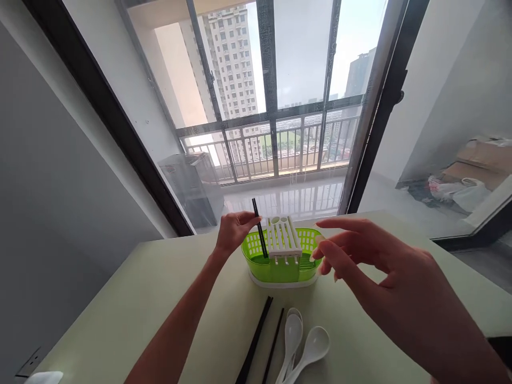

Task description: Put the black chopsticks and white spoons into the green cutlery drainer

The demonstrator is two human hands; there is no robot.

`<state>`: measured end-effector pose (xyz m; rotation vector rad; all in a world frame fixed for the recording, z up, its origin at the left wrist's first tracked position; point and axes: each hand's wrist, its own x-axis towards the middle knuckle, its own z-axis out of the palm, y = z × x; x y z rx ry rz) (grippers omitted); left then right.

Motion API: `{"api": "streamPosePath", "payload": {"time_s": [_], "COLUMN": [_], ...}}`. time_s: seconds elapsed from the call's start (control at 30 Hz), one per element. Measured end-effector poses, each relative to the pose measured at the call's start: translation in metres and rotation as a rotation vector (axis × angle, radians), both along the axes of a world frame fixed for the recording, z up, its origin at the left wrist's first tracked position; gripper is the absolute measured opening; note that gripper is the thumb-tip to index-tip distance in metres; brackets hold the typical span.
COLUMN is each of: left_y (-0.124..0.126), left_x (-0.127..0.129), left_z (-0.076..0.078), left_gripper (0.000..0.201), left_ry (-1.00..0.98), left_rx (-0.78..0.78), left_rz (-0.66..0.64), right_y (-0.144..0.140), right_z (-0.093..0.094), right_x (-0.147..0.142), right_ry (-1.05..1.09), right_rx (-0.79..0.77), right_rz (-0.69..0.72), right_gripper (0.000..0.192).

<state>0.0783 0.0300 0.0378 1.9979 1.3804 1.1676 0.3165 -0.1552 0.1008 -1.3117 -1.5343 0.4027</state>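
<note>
My left hand (236, 233) pinches a pair of black chopsticks (260, 233) near their upper part. The chopsticks stand nearly upright, with their lower ends inside the left part of a green utensil basket (284, 273). A white slotted rack (284, 237) with round holes sits across the basket's middle. To the right of the basket, nearer the camera, my right hand (368, 266) hovers with fingers apart and bent, holding nothing I can see. Closer to me on the table lie more black chopsticks (256, 341) and several white spoons (316, 344).
The pale green table (192, 282) reaches toward a large glass sliding door (272, 101) with dark frames. A white object (46, 377) shows at the lower left edge. Behind the glass at right are cardboard boxes (486, 160) and bags.
</note>
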Motion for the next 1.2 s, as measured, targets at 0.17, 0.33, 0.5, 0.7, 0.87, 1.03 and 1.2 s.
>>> {"api": "streamPosePath", "payload": {"time_s": [0.17, 0.33, 0.5, 0.7, 0.87, 1.03, 1.2], "left_y": [0.015, 0.021, 0.020, -0.001, -0.045, -0.119, -0.188], "left_x": [0.006, 0.007, 0.003, -0.015, -0.037, -0.050, -0.051], "left_z": [-0.007, -0.013, -0.021, -0.024, -0.036, -0.053, -0.075], "left_gripper": [0.034, 0.039, 0.047, 0.049, 0.044, 0.042, 0.030], "left_ry": [0.020, -0.005, -0.052, -0.059, -0.027, 0.236, 0.460], "left_rx": [-0.074, -0.115, -0.149, -0.072, 0.090, -0.256, -0.493], "left_rz": [-0.058, -0.075, -0.088, -0.083, 0.269, 0.154, 0.006], "right_y": [0.000, 0.000, -0.001, -0.002, -0.004, -0.005, -0.009], "right_z": [0.002, 0.002, 0.001, 0.002, 0.001, 0.001, -0.004], "right_x": [0.005, 0.003, 0.002, 0.002, 0.000, -0.004, -0.012], "right_ry": [0.005, 0.003, -0.018, -0.070, -0.097, -0.149, -0.284], "right_rx": [0.016, 0.029, 0.018, 0.007, 0.005, -0.023, -0.056], "right_rz": [-0.006, -0.008, 0.005, 0.039, 0.039, 0.104, 0.248], "right_gripper": [0.026, 0.025, 0.024, 0.026, 0.025, 0.024, 0.021]}}
